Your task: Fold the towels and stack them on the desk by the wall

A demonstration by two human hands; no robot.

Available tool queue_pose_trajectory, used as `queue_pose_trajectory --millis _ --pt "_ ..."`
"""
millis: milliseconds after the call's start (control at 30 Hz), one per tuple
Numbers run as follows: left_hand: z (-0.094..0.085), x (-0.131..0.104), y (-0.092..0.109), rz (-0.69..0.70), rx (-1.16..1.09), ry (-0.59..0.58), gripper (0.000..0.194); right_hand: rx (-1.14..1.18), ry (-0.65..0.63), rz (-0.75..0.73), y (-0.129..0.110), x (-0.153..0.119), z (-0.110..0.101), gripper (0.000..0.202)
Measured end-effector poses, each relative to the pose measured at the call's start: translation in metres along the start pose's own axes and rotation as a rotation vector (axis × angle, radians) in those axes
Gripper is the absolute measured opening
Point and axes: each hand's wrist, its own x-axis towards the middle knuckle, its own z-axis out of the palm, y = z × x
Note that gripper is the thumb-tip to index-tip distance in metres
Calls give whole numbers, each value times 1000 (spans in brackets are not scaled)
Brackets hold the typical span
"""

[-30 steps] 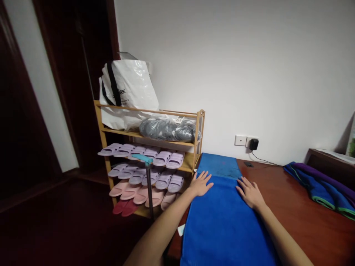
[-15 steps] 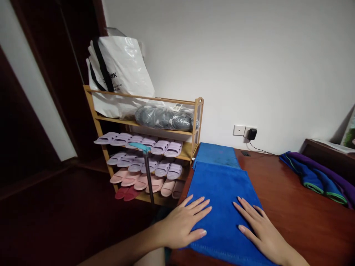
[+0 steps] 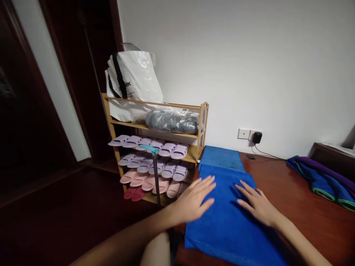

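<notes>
A bright blue cloth (image 3: 222, 225) lies spread flat over the wooden tabletop, its stitched near edge close to me. Its far end meets a second, slightly duller blue cloth (image 3: 222, 157) by the wall. My left hand (image 3: 195, 197) is over the left side of the bright cloth, fingers stretched out and palm down. On the right side, my right hand (image 3: 256, 203) hovers with fingers spread, a shadow showing on the cloth beneath it. Neither hand grips anything. Whether the left hand touches the cloth I cannot tell.
Left of the table (image 3: 294, 192) stands a wooden shoe rack (image 3: 199, 147) with several slippers (image 3: 166, 149) and a white bag (image 3: 138, 75). A pole with a blue top (image 3: 156, 177) leans before it. Rolled blue and purple cloths (image 3: 324, 181) lie at right, near a black plug (image 3: 257, 137).
Both hands have moved forward along the blue cloth, away from its near edge, and the right one has lifted. The view has shifted somewhat to the left.
</notes>
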Motion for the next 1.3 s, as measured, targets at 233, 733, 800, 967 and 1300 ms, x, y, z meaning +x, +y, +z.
queue_pose_trajectory --millis 233,733,800,967,1300 --pt "50 98 -71 -313 107 -118 59 -42 87 228 25 86 26 72" --pt "81 92 -93 -370 68 -274 73 -75 69 288 38 88 51 71" --pt "80 89 -89 -369 72 -277 72 -81 77 291 35 84 52 70" --pt "77 76 -77 -357 69 -276 71 -98 94 300 26 64 54 69" --pt "62 4 -29 -223 83 -199 67 -192 139 282 -14 -18 63 72"
